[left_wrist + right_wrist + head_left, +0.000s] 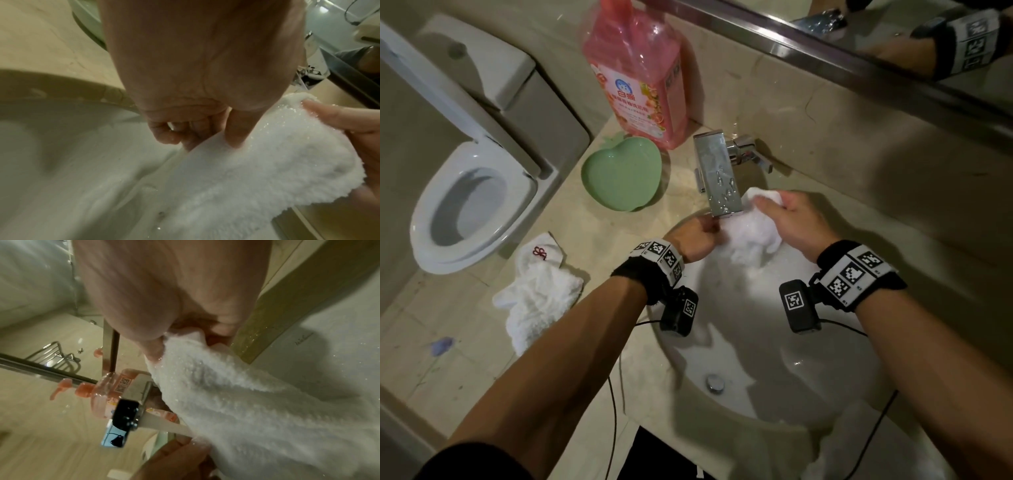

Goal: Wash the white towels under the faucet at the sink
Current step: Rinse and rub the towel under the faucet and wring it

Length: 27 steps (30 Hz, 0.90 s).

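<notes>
A wet white towel (pixel 746 236) hangs over the back of the white sink (pixel 774 394), directly beneath the chrome faucet (pixel 720 178). Water runs from the spout onto the towel (pixel 236 402). My left hand (pixel 702 236) pinches the towel's left edge between thumb and curled fingers (pixel 236 134). My right hand (pixel 791 219) grips the towel's upper right corner (pixel 298 146), bunched under its fingers. A second white towel (pixel 541 294) with a red emblem lies crumpled on the counter to the left of the sink.
A pink detergent bottle (pixel 640 75) stands behind a green apple-shaped dish (pixel 623 173) on the counter left of the faucet. A toilet (pixel 469 205) sits beyond the counter's left edge. Another white cloth (pixel 866 448) drapes over the sink's front rim. A mirror runs along the back wall.
</notes>
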Available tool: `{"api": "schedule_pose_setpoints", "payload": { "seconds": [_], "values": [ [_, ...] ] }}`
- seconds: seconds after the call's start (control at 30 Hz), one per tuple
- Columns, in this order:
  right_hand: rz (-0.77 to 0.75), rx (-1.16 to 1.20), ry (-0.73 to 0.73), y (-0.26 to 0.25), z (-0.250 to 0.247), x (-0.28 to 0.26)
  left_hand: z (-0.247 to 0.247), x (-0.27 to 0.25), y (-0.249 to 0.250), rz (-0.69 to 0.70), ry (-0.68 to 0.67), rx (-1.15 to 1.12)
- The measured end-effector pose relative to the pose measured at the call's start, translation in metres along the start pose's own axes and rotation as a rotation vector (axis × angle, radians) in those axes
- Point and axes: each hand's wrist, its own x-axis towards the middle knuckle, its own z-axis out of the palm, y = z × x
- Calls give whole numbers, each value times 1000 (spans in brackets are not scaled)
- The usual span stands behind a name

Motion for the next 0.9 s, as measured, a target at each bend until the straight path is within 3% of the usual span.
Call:
{"api": "schedule_pose_setpoints", "payload": {
  "seconds": [0.23,0.4,0.6,0.77,0.9],
  "values": [
    [17,329,63,-9,-12,-1,-1,2,0,-29,41,-63],
    [78,506,157,-15,-16,6,-15,-10,5,61,77,119],
    [106,281,125,-4,-3,9,-30,-24,10,163,200,159],
    [-38,-44,-108,7,25,1,-35,-37,20,162,92,123],
    [-172,-144,-282,4,50,3,-33,-38,31,112,-37,25]
  ]
}}
